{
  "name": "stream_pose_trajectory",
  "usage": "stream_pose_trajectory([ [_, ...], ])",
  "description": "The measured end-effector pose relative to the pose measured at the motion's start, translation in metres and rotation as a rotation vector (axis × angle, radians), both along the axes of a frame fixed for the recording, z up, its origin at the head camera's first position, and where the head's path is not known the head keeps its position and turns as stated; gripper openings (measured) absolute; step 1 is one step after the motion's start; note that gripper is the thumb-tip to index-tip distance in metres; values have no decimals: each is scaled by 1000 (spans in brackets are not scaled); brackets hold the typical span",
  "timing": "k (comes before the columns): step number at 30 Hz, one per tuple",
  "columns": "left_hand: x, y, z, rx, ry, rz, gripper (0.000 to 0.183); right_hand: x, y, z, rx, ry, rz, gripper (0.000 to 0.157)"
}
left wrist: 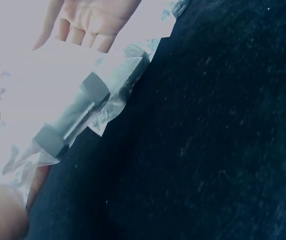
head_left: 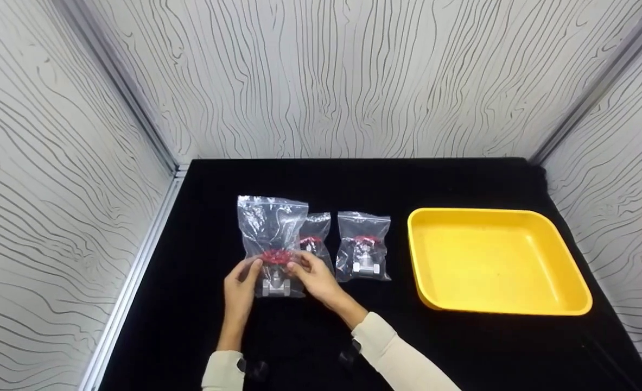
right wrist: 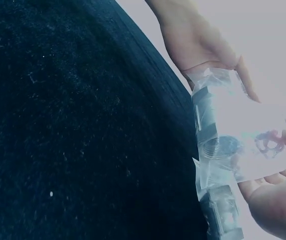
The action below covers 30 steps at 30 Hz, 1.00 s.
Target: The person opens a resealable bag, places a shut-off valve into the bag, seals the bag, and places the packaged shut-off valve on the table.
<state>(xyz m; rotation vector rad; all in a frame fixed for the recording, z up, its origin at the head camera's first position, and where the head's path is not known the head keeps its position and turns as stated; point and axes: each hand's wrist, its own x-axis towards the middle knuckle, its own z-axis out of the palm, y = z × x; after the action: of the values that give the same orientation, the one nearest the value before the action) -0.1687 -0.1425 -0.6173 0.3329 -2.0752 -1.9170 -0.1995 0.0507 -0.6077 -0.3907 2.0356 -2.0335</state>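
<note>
In the head view a clear zip bag (head_left: 272, 222) holds a metal valve (head_left: 276, 285) with a red handwheel (head_left: 277, 256). My left hand (head_left: 240, 282) grips the bag's left side, thumb on the front by the handwheel. From the right, my right hand (head_left: 316, 277) pinches the bag beside the handwheel. Partly hidden behind it lies a second bagged valve (head_left: 311, 245), and a third bagged valve (head_left: 363, 260) lies to the right. The left wrist view shows the valve's hex-ended body (left wrist: 75, 117) through the plastic, both hands around the bag.
A yellow tray (head_left: 494, 311) stands on the black cloth (head_left: 331, 182) at the right. White panels with dark wavy lines (head_left: 321, 81) close in the back and sides, with a metal rail (head_left: 136, 282) along the left edge.
</note>
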Motion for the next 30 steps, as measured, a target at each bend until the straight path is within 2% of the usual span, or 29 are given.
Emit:
stream_pose_trajectory([
  [5,-1,-5,3,-21,-26,27,19,-3,-10,-3,-10,-36,19,39],
  [12,4,-11,21,-27,-52,37,19,-6,-22,-6,14,-69,25,38],
  [15,0,-17,14,-29,-57,47,20,-8,-28,-5,19,-79,26,40],
  [21,-12,-32,-7,-58,-64,61,22,-11,-35,-1,24,-123,44,47],
  [27,-17,-39,-11,-136,-87,74,23,-16,-42,-1,9,-151,45,47],
  [30,-20,-42,-12,-146,-98,86,23,-19,-46,-2,-2,-157,51,48],
])
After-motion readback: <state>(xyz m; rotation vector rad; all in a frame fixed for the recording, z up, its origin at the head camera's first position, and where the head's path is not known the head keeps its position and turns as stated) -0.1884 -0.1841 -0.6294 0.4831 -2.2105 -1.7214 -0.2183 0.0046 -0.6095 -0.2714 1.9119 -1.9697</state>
